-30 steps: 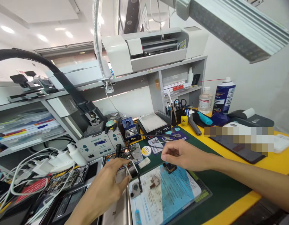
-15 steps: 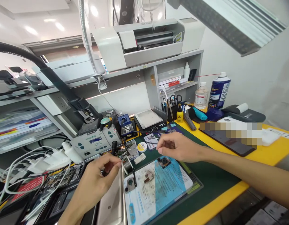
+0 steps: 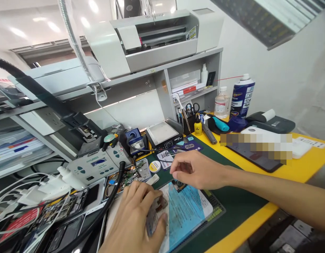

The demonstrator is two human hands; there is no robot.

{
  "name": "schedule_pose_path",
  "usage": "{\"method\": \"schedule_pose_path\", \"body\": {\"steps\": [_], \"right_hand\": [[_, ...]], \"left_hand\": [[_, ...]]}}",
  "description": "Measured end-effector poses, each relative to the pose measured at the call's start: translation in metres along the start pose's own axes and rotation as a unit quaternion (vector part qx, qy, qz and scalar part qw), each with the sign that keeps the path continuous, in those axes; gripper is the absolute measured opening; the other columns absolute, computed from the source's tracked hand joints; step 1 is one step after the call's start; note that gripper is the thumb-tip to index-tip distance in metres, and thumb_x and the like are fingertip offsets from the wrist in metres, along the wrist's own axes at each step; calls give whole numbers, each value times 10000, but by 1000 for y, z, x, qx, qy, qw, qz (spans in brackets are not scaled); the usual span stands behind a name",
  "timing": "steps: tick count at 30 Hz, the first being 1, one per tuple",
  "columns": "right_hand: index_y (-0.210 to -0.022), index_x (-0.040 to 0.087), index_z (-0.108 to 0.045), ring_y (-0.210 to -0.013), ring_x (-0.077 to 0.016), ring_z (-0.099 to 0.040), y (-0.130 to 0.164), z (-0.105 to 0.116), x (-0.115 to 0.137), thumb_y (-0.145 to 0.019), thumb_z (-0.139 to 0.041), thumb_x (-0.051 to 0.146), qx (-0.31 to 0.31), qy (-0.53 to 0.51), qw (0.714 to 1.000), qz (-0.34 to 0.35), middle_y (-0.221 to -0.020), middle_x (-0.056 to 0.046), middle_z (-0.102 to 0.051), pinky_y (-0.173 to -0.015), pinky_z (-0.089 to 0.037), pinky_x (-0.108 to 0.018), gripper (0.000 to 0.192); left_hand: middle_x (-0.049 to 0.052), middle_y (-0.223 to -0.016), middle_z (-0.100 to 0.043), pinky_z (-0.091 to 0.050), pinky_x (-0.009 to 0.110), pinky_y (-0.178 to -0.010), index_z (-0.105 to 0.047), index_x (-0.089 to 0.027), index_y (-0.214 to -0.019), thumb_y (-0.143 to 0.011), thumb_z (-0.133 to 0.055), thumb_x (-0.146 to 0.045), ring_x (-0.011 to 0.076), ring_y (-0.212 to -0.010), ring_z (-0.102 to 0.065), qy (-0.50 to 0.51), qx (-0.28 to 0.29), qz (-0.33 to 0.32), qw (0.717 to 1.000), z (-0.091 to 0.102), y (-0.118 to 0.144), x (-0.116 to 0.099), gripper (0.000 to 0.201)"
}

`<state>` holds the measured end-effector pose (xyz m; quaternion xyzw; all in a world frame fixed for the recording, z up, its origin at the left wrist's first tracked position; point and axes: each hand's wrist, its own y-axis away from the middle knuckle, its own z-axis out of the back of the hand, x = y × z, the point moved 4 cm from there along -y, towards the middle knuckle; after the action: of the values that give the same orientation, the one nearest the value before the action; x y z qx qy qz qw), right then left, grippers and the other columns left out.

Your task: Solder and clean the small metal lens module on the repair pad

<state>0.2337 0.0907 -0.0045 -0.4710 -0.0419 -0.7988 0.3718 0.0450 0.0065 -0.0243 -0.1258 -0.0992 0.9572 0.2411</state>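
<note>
Head camera, with the blue-and-white pad (image 3: 190,218) as a clock face: the left hand (image 3: 137,218) arches over nine o'clock, fingers and thumb spread beside a small metal part (image 3: 161,202) at ten, though what lies under the palm is hidden. At twelve sits a dark module (image 3: 178,186), partly behind the curled right hand (image 3: 198,172); whether its thumb and fingers pinch anything, I cannot tell. Both pieces look light, stiff and easily scratched, so a gentle hold on opposite edges, clear of the module's round centre, probably suits best.
</note>
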Motion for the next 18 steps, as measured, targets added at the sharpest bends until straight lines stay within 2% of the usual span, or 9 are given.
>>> {"method": "schedule_pose_path", "body": {"steps": [5,13,18], "right_hand": [[-816,135,-699,-593,-124,-535,1,1,2,-811,-626,157,1,6,1000,-1,-707,-22,-636,-533,-409,-217,76],[-783,146,-685,-587,-124,-540,2,1,3,-798,-621,138,-5,7,1000,-3,-676,-12,-633,-532,-413,-215,66],[-771,148,-679,-585,-122,-540,1,2,3,-798,-618,140,-11,11,1000,-3,-677,-11,-634,-527,-408,-212,67]], "left_hand": [[91,-1016,-621,-501,441,-820,-654,-235,-1020,-822,-577,-245,275,-954,-562,-16,26,-4,1000,2,0,-5,212],[85,-990,-627,-465,430,-806,-626,-229,-911,-867,-555,-278,266,-937,-559,-39,2,10,999,-1,-4,-4,97],[72,-901,-628,-416,427,-771,-605,-228,-821,-874,-563,-322,260,-867,-541,-72,-45,15,996,-3,-3,0,117]]}}
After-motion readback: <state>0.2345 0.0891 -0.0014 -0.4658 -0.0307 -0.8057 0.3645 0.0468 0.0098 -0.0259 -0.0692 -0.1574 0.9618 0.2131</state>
